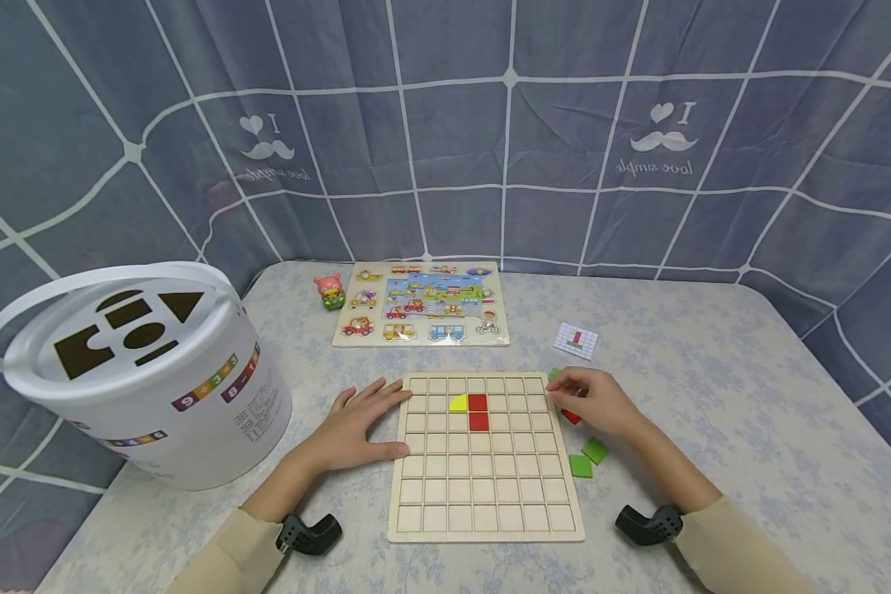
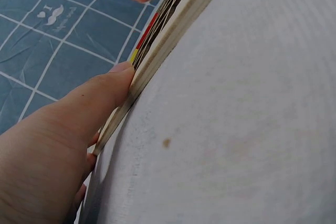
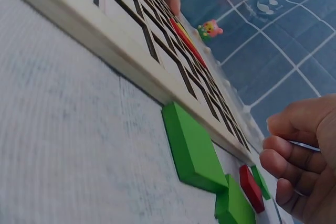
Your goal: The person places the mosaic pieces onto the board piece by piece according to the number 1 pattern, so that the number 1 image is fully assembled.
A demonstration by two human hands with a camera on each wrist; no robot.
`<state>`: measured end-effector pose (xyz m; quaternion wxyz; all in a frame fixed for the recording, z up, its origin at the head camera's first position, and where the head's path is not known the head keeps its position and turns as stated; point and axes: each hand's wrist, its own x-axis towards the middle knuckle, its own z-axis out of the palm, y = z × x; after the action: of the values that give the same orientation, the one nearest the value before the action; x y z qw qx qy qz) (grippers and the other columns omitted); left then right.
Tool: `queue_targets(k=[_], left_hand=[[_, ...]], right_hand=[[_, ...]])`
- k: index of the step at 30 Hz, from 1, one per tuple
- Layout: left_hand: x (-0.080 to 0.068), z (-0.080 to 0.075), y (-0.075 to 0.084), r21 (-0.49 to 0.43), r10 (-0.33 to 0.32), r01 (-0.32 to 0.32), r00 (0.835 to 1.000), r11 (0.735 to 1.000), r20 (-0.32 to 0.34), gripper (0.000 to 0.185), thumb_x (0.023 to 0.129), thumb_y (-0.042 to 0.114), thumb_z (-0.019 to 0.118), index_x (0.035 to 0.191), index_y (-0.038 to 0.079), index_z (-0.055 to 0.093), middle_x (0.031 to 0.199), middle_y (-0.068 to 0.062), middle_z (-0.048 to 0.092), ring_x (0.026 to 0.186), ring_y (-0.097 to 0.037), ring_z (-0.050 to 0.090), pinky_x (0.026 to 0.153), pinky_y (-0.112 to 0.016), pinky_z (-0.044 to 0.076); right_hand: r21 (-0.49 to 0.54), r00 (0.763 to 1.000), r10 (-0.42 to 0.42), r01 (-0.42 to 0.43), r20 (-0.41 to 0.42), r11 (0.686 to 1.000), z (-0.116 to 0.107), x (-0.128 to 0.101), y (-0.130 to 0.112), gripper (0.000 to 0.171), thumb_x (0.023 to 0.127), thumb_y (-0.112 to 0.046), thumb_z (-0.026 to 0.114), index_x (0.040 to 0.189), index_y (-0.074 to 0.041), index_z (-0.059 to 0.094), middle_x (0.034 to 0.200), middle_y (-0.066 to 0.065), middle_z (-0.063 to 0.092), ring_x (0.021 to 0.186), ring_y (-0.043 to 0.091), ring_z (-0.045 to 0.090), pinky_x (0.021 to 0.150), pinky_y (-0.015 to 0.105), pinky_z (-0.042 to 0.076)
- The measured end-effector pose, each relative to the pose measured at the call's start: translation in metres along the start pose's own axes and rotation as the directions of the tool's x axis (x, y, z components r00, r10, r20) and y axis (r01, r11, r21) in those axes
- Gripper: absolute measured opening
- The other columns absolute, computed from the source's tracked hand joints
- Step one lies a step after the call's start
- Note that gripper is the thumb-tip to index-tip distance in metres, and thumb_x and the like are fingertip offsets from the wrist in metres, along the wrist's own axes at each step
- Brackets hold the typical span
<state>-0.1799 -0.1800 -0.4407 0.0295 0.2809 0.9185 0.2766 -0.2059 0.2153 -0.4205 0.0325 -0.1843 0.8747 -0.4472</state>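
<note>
Two red squares (image 1: 478,412) and one yellow piece (image 1: 457,403) sit in the cells of the wooden grid board (image 1: 483,487) in front of me, the yellow one just left of the upper red square; the other cells I can see hold nothing. My left hand (image 1: 356,429) lies flat on the table with relaxed fingers, the thumb pressed against the board's left edge, as the left wrist view confirms. My right hand (image 1: 590,402) hovers at the board's right edge with its fingers curled over a loose red piece (image 1: 571,417); I cannot tell whether they actually grip it. Two green tiles (image 1: 588,459) lie just beside the board, below that hand. A white bucket (image 1: 148,371) with shape-cut holes in its lid stands to the left; its contents are hidden. Farther back lie a vehicle puzzle tray (image 1: 421,305), a small toy figure (image 1: 330,291) and a pattern card (image 1: 576,340).
</note>
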Motion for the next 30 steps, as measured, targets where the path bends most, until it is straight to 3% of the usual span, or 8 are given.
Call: queue_targets(k=[8,30], left_hand=[[0.0,0.001,0.0,-0.002,-0.006,0.006,1.0,1.0,0.006,0.081,0.083,0.057,0.069,0.149,0.018,0.043,0.156,-0.006,0.033,0.145,-0.033,0.02,0.11,-0.063,0.006],[0.0,0.0,0.001,0.003,-0.025,0.025,1.0,1.0,0.004,0.081,0.081,0.057,0.07,0.148,0.02,0.044,0.156,-0.005,0.034,0.146,-0.031,0.02,0.11,-0.062,0.006]], right_hand=[[-0.072,0.998,0.051,-0.053,-0.033,0.996,-0.006,-0.003,0.009,0.01,0.092,-0.013,0.069,0.099,-0.006,0.071,0.085,-0.001,0.065,0.077,0.017,0.057,0.067,0.031,0.048],[-0.103,0.997,0.076,-0.079,-0.035,0.992,-0.017,-0.012,0.028,0.007,0.091,-0.009,0.067,0.096,-0.005,0.07,0.078,0.0,0.062,0.069,0.017,0.053,0.058,0.028,0.045]])
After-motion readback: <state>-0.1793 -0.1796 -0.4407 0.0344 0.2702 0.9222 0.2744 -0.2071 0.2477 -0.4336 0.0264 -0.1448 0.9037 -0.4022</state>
